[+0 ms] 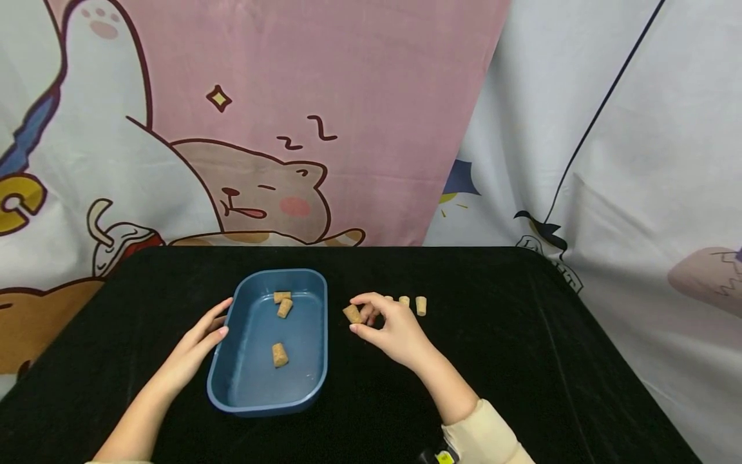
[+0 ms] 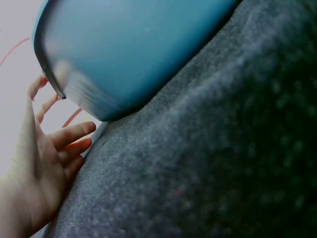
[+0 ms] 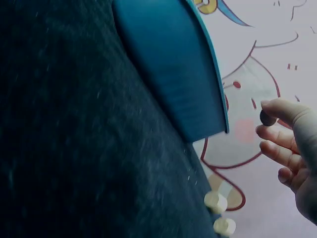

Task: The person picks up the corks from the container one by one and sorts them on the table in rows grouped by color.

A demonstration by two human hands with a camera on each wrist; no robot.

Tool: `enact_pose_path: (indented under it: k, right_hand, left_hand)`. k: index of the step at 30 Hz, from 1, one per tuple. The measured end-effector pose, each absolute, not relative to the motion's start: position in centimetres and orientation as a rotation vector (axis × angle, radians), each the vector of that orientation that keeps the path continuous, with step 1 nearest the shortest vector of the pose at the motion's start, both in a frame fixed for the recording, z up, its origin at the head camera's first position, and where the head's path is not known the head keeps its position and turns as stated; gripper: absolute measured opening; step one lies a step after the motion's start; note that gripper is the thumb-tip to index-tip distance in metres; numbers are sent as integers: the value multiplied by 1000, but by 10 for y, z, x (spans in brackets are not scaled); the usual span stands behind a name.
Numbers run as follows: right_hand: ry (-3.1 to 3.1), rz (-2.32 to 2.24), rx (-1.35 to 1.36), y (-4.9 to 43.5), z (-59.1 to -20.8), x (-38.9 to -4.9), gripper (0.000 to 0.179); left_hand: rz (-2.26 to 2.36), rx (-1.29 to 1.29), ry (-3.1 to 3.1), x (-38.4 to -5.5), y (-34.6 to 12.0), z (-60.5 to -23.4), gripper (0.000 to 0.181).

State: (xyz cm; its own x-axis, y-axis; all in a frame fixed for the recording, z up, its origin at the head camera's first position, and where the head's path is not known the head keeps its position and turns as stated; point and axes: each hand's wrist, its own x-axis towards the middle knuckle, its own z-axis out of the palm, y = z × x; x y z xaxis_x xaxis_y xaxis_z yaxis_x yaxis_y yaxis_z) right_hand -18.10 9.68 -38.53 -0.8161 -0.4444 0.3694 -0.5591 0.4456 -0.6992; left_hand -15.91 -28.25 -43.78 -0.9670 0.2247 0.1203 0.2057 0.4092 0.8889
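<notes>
A cork [image 1: 351, 314] is pinched between the thumb and fingers of my right hand [image 1: 400, 335], just off the right side of a blue rectangular tub [image 1: 249, 386]. In the right wrist view the held cork [image 3: 268, 118] looks dark at the fingertips. Three corks lie inside the tub: one cork [image 1: 280, 355] near the middle, and another cork [image 1: 285, 308] against a third cork [image 1: 282, 297] toward the far end. My left hand [image 1: 194, 351] touches the tub's left rim with extended fingers. The left wrist view shows this hand [image 2: 49, 163] beside the tub wall [image 2: 143, 54].
Beyond my right hand, a pale cork [image 1: 421, 306] and a second cork [image 1: 404, 301] stand on the black cloth [image 1: 522, 361]; another is mostly hidden behind the fingers. A cartoon-printed curtain [image 1: 377, 96] hangs behind the table.
</notes>
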Motion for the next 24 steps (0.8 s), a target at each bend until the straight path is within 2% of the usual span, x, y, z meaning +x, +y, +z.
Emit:
enact_pose_path:
  k: [24]
  right_hand:
    - [-2772, 1408, 583, 119, -425, -197, 37]
  left_hand:
    - [1641, 402, 2627, -159, -284, -441, 54]
